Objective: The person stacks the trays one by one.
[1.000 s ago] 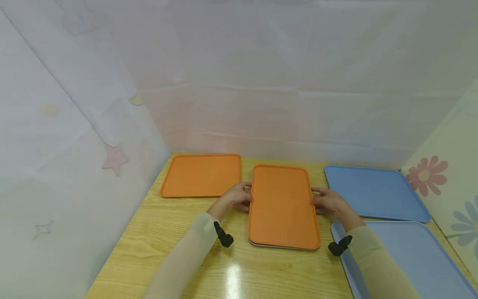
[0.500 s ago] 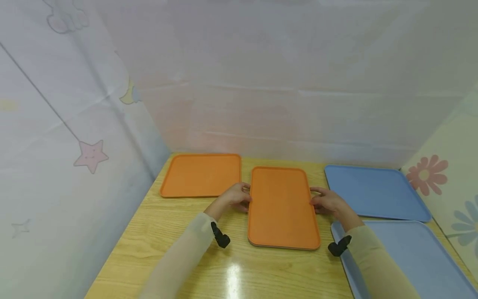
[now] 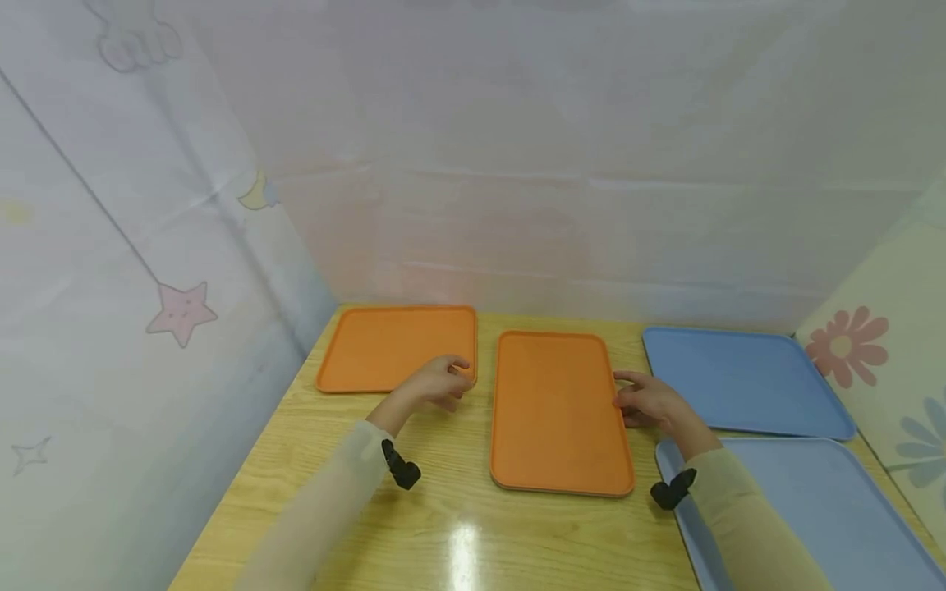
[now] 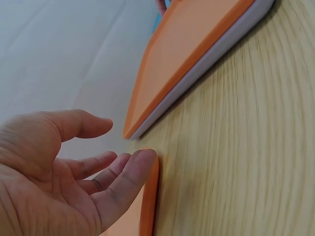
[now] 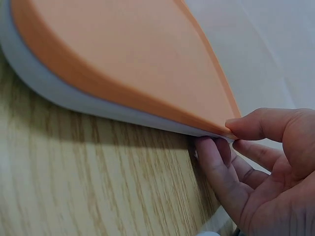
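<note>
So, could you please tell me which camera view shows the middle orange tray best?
The head view: it shows the middle orange tray almost whole, from above. The left wrist view shows only part, cut off at the top, with a pale layer beneath. The right wrist view shows part too, pinched by the right grip.

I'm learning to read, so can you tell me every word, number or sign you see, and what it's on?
There are none to read: no words, labels, brands or numbers show on the middle orange tray, left orange tray, far blue tray, near blue tray or table.
The walls show pictures, like a pink star, a moon and a red flower.
</note>
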Tool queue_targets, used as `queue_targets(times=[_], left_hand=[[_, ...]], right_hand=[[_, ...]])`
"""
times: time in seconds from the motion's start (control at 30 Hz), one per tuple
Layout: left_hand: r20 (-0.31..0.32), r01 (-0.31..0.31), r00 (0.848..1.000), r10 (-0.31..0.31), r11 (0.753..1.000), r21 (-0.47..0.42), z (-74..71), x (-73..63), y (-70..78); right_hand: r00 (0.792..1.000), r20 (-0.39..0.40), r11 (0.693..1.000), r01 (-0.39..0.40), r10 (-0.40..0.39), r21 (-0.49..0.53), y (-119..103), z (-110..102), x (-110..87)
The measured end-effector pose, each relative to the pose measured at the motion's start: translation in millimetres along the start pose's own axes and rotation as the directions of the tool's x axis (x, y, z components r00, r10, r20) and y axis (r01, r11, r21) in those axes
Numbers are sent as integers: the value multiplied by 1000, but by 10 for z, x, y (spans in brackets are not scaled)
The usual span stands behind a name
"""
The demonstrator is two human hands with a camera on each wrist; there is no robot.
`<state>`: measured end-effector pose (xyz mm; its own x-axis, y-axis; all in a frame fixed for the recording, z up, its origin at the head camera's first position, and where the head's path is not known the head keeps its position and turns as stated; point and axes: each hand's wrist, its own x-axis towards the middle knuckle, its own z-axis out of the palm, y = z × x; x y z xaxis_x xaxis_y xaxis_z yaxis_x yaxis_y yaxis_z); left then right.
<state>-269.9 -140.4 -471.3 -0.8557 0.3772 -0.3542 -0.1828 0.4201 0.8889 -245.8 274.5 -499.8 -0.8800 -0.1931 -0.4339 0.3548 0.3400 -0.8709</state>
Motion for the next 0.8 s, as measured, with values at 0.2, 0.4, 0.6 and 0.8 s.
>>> queue_targets(times=[0.2, 0.4, 0.6, 0.8], left_hand=[[-57, 24, 998, -23, 999, 33, -296, -130, -98], [-83, 31, 996, -25, 997, 68, -599, -263, -186], [-147, 41, 989, -22, 991, 125, -893, -364, -255], [-230, 80, 972, -46, 987, 139, -1142, -390, -330]], right_hand=[[999, -41, 998, 11, -14, -60, 9, 55, -9], [998, -67, 996, 9, -15, -93, 16, 79, -16], [997, -77, 994, 9, -17, -108, 32, 81, -9], [997, -74, 996, 11, -18, -94, 35, 67, -7]])
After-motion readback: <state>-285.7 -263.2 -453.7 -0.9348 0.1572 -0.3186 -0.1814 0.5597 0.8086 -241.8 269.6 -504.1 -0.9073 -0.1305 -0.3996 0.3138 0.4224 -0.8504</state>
